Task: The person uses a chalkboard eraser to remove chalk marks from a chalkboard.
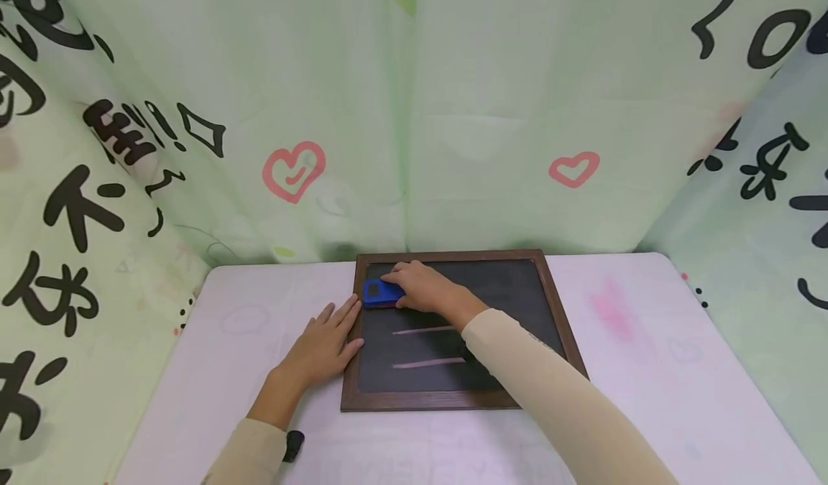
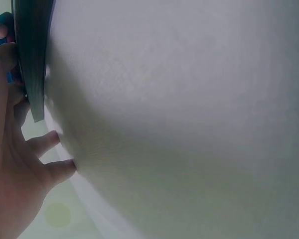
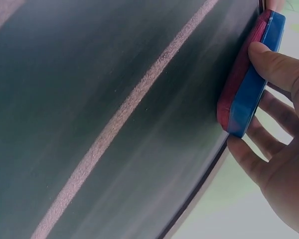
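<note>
A small chalkboard [image 1: 414, 381] in a brown wooden frame [image 1: 440, 401] lies on the table. Two pale pink chalk lines [image 1: 427, 363] run across its lower half, partly hidden by the right forearm. My right hand [image 1: 423, 287] grips a blue chalkboard eraser [image 1: 382, 293] at the board's upper left. In the right wrist view the eraser's red felt side [image 3: 239, 74] faces the board, with thumb and fingers on opposite edges of the blue back. My left hand [image 1: 323, 345] lies with straight fingers spread at the frame's left edge, fingertips touching it.
The white table [image 1: 259, 341] has a pink smudge [image 1: 613, 305] to the right of the board. A pale green curtain [image 1: 453, 147] with dark writing and red hearts hangs behind and on both sides. A black band [image 1: 294, 445] sits at the left wrist.
</note>
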Tool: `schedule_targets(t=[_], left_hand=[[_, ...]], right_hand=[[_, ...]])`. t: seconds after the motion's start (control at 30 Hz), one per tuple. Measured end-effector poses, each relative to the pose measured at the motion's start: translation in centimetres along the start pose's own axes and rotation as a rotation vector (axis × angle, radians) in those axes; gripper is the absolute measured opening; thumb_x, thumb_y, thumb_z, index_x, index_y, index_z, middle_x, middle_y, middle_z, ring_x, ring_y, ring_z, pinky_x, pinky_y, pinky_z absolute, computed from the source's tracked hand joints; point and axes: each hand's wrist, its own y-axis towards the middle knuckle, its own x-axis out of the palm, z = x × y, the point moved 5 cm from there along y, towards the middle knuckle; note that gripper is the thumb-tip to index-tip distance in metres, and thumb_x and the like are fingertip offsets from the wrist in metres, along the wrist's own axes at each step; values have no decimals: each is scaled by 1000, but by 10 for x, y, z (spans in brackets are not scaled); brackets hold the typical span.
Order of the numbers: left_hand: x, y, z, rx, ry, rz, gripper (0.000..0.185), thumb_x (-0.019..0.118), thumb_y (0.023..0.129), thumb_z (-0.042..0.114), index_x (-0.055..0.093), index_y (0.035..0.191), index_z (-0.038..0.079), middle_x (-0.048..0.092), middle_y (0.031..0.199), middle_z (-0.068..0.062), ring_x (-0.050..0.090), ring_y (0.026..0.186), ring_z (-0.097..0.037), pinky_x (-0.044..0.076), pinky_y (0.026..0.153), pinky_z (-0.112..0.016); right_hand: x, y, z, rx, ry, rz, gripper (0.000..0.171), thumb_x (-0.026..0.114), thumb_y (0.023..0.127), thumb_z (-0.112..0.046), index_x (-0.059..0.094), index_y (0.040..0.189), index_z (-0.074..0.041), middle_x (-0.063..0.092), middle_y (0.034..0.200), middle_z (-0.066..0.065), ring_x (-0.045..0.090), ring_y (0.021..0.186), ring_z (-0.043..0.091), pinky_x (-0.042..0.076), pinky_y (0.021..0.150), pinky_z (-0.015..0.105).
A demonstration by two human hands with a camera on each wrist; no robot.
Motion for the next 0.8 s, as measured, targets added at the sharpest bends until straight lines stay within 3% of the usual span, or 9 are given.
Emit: schedule_targets(t=[0.57,0.8], left_hand=[[-1,-1,1,7,16,-10,72,49,108,45,24,165,10,22,173,-5,32,151,-49,37,112,-73],[0,0,1,7,1,-5,72,50,107,45,25,165,11,23,173,-4,32,151,-49,36,112,-73]], right_hand=[[3,-14,-5,-48,12,-11,61,74,97,-26,54,152,-14,58,148,9,55,135,30,46,114,44],[6,-24,6,-61,15,7,61,75,96,-25,54,152,-15,57,148,10,55,135,31,47,113,45]])
